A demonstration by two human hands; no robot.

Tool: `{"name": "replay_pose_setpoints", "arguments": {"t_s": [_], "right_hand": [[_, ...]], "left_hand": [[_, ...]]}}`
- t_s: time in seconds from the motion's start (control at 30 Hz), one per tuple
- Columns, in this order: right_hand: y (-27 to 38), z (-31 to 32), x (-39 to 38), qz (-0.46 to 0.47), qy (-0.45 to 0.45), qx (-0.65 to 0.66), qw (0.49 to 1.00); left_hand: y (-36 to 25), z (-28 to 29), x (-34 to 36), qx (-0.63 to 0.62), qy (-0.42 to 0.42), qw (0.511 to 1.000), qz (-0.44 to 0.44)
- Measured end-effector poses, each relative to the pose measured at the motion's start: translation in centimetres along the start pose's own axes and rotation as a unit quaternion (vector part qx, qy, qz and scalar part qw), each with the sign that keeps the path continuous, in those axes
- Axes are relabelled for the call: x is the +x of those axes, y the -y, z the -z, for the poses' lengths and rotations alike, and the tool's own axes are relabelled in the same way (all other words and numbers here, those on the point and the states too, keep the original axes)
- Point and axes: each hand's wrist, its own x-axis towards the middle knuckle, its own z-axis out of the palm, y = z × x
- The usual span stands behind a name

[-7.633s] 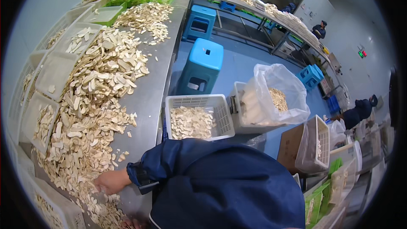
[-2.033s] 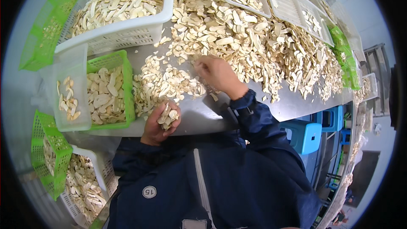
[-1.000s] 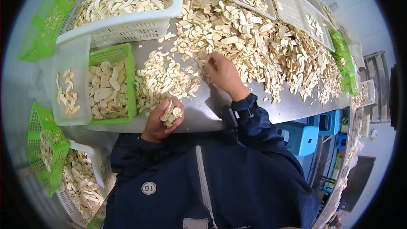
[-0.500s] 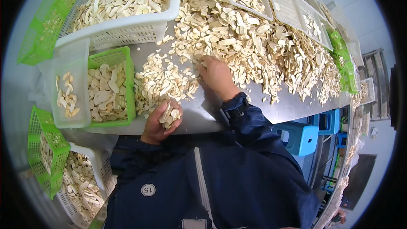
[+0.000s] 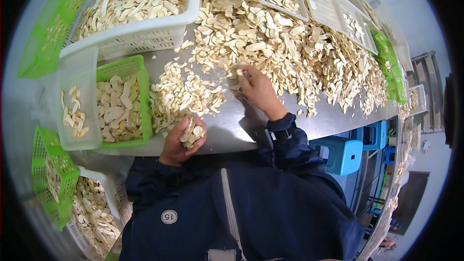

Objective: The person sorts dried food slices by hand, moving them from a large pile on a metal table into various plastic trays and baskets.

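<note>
My left hand (image 5: pixel 175 146), close to the table's front edge, is cupped round several pale dried mushroom slices (image 5: pixel 192 133). Over the table, at the near edge of a large heap of the same slices (image 5: pixel 290 53), my right hand (image 5: pixel 261 92) has its fingers bent in a pinch. A small pale slice (image 5: pixel 239 72) shows at its fingertips. Between the two hands and further left lies a smaller pile of mushroom slices (image 5: pixel 183 92) with small pieces.
A green basket (image 5: pixel 145 96) of larger slices stands left, with a translucent tray (image 5: pixel 94 116) holding some pieces beside it. Behind is a big white crate (image 5: pixel 130 37) full of slices. White trays (image 5: pixel 321 1) rest on the heap. Blue stools (image 5: pixel 340 154) stand below the table, right.
My right hand has drawn back from the heap, slightly right and nearer to me, with a slice now visible at its fingertips. The left hand keeps its slices, almost unmoved.
</note>
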Motion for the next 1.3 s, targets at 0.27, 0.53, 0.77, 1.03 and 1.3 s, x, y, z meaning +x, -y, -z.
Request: {"name": "replay_pose_setpoints", "arguments": {"t_s": [0.27,0.53,0.77,1.03,1.3], "right_hand": [[0.6,-2.6,0.8,0.114,-0.073,-0.22,0.966],[-0.9,0.1,-1.1,-0.075,0.075,0.478,0.872],[0.8,-1.6,-0.8,0.033,0.132,0.145,0.98],[3.4,-7.3,-0.7,0.067,0.178,0.331,0.924],[-1.8,1.9,-1.6,-0.019,-0.017,0.206,0.978]], "left_hand": [[0.1,0.1,0.0,0.005,-0.018,1.0,-0.01],[0.1,-0.3,0.0,0.006,-0.023,1.0,-0.005],[-0.1,-0.5,0.0,0.015,-0.04,0.999,-0.004],[0.0,0.3,-0.3,0.025,-0.039,0.999,0.003],[0.1,0.3,-0.1,-0.008,0.002,1.0,0.007]]}}
